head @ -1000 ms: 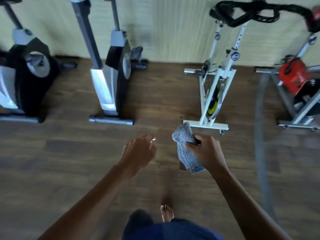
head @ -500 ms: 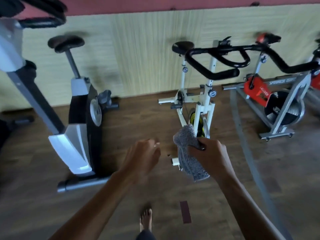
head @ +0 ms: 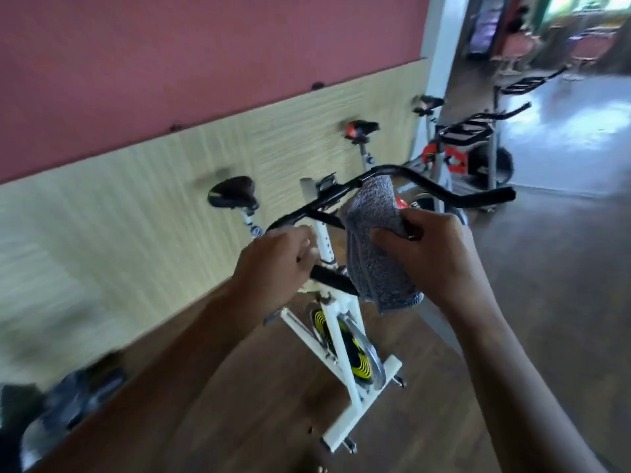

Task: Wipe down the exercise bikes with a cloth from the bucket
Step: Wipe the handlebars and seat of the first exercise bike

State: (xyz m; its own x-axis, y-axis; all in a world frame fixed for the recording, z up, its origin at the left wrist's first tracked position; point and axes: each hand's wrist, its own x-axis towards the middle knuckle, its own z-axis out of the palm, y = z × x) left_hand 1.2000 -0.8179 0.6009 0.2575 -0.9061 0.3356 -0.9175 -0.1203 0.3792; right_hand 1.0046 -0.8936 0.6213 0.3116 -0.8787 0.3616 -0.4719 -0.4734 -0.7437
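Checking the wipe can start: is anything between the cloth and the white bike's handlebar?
Nothing visible. The cloth, held in the right hand, already overlaps the handlebar; the left hand is off to one side.

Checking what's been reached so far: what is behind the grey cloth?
The grey cloth, held in the right hand, hangs before the white bike's black handlebar. The bar's middle is covered.

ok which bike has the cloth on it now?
The white-framed bike with the yellow-and-black flywheel; the grey cloth hangs against its black handlebar. The red-accented bikes behind are untouched.
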